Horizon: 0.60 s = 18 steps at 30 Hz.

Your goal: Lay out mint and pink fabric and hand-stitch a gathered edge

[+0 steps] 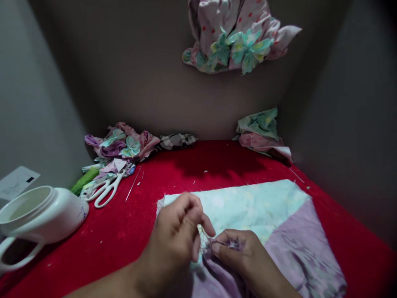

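Note:
My left hand (178, 231) and my right hand (242, 254) meet low in the middle of the head view, over a pale green cloth (245, 205) and a lilac cloth (302, 244) lying on the red table (124, 231). The right hand's fingers pinch a small gathered piece of purple fabric (231, 243). The left hand's fingers are curled shut in a pinch right beside that piece; a thin thread seems to run between the hands, but what the left fingers hold is too small to name.
White scissors (105, 191) and a long needle (133, 184) lie at the left by a pile of fabric flowers (124, 145). A white mug (37, 217) lies on its side at the far left. Folded fabric (260, 132) sits back right; a fabric bundle (235, 37) hangs on the wall.

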Motion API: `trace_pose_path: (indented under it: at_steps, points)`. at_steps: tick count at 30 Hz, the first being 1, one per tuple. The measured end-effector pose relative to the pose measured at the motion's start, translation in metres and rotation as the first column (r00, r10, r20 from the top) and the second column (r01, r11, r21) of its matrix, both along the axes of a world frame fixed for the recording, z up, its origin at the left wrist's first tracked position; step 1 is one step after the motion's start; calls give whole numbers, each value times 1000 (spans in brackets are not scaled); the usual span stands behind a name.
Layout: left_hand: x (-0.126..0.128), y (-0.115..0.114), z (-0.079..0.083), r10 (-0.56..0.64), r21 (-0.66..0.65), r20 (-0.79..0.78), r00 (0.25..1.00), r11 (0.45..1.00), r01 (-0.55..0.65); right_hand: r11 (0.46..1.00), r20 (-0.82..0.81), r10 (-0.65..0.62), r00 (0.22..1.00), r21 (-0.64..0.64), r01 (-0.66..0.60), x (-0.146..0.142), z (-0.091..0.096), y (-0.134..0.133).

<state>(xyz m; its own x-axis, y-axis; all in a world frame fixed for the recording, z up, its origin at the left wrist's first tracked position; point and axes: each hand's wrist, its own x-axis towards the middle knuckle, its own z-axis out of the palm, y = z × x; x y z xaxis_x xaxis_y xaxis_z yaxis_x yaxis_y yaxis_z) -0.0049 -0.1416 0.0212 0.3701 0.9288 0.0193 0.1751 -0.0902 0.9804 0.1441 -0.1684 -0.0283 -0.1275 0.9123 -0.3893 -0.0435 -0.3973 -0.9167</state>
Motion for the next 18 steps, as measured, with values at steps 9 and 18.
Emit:
trace_pose_path:
  at_steps: [9, 18]
  points:
    - [-30, 43, 33, 433, -460, 346, 833, 852, -252, 986, -138, 162, 977, -3, -164, 4, 5, 2]
    - [-105, 95, 41, 706, 283, 152, 692, 640, -715, 967, -133, 179, 975, -160, -199, 3, 3, 6]
